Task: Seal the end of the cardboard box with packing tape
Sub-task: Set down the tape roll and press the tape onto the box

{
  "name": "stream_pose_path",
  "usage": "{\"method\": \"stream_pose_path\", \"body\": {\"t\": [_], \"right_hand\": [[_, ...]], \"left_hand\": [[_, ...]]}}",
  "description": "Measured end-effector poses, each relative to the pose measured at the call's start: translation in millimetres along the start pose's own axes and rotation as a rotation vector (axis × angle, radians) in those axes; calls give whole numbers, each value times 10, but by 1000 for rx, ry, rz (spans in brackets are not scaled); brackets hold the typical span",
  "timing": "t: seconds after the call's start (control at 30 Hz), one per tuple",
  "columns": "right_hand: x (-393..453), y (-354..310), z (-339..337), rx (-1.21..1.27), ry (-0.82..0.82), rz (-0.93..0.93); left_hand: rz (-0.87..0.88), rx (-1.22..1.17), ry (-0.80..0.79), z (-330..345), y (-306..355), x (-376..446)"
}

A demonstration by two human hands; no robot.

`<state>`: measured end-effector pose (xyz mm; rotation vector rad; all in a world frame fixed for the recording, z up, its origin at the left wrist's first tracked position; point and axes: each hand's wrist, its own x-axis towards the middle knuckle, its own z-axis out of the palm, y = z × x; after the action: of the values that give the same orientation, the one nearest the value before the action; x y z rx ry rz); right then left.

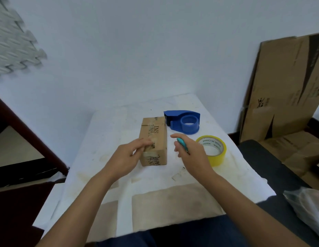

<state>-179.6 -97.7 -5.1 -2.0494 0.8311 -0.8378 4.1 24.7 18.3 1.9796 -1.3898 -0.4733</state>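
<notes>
A small brown cardboard box (156,135) lies lengthwise on the white-covered table (108,139), with clear tape and black print on its top. My left hand (127,156) rests against its near left corner, fingertips on the top edge. My right hand (192,154) hovers just right of the box and holds a small teal-handled cutter (182,143). A roll of yellow packing tape (215,152) lies flat behind my right hand, partly hidden by it. A blue tape dispenser (184,121) with no roll in it sits beyond the box's far right corner.
Flattened cardboard sheets (283,90) lean against the wall at the right. A dark wooden piece of furniture (26,139) stands at the left. A clear plastic bag (308,205) lies at the lower right. A white wall is close behind the table.
</notes>
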Motion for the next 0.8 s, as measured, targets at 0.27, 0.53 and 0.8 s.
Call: {"method": "stream_pose_path", "body": {"t": [0.27,0.53,0.8], "right_hand": [[168,-155,199,29,-14,77],[-217,-7,538,780,90,736],[-302,-175,748,1166,186,938]], "left_hand": [[92,211,73,273,-11,-50],[126,241,104,345,-77,-16],[137,237,138,340,-61,-38]]}}
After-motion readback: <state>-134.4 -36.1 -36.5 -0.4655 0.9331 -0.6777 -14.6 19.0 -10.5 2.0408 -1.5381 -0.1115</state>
